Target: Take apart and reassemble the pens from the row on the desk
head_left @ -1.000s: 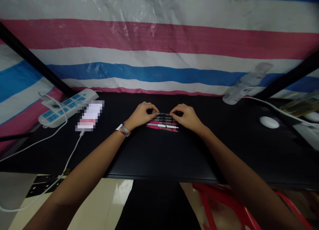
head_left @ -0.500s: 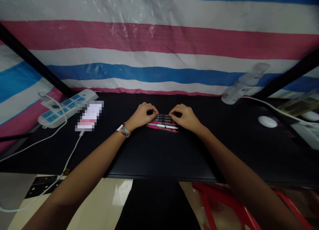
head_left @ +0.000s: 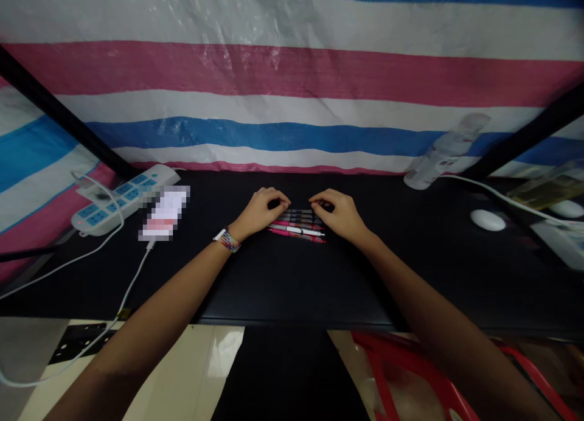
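Observation:
Several pens lie side by side across the black table, dark ones at the far side and pink-red ones nearer me. A white-and-pink pen (head_left: 298, 230) and a red-tipped pen (head_left: 310, 238) form the near end of the row. My left hand (head_left: 261, 213), with a patterned band at the wrist, is at the left ends of the dark pens (head_left: 298, 216); its thumb and index tip are slightly parted. At their right ends hovers my right hand (head_left: 338, 213), its thumb and index finger apart with nothing between them. The thumbs partly cover the pen ends.
On the left are a white power strip (head_left: 125, 199) and a blurred-out phone (head_left: 165, 213) on a charging cable. A clear bottle (head_left: 442, 153), a white mouse (head_left: 488, 220) and a white cable (head_left: 502, 199) are on the right. A striped sheet (head_left: 292, 74) hangs behind the table.
The index fingertips of both hands have lifted slightly away from the farthest pen, and the right thumb and index finger have parted. The pens lie nearly as before.

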`<state>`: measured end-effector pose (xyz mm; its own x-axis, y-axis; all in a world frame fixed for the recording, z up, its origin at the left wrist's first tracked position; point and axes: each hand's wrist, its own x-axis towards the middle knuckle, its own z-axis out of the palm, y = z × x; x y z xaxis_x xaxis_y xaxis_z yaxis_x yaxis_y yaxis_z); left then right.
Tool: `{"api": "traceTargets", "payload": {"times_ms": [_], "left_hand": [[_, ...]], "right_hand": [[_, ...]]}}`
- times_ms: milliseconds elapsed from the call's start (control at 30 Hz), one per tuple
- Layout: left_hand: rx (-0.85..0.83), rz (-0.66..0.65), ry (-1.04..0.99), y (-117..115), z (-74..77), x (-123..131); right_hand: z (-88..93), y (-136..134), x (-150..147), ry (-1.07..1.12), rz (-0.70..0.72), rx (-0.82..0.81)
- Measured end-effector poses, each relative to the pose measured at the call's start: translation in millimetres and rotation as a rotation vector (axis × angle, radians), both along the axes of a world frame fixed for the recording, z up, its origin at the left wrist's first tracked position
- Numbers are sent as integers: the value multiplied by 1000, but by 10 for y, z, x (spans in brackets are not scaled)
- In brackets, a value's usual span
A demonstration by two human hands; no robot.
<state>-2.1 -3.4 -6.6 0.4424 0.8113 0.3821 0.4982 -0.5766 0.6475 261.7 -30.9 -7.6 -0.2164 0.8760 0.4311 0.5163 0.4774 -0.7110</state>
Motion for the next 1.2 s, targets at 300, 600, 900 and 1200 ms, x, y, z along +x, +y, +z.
{"api": "traceTargets", "payload": {"times_ms": [300,600,900,1200], "left_hand": [[-209,138,-447,-117,-53,194],[-165,185,-399,-328,-86,347],[-300,184,-574,-298,-26,319],[-323,197,-685,-243,-110,280]], "right_hand": [[-183,-163,-278,456,-169,-173],[-235,-253,-407,524,-156,-196],[-221,-140,-382,461,-101,-203],[-190,-126,-392,401,-74,-170]]}}
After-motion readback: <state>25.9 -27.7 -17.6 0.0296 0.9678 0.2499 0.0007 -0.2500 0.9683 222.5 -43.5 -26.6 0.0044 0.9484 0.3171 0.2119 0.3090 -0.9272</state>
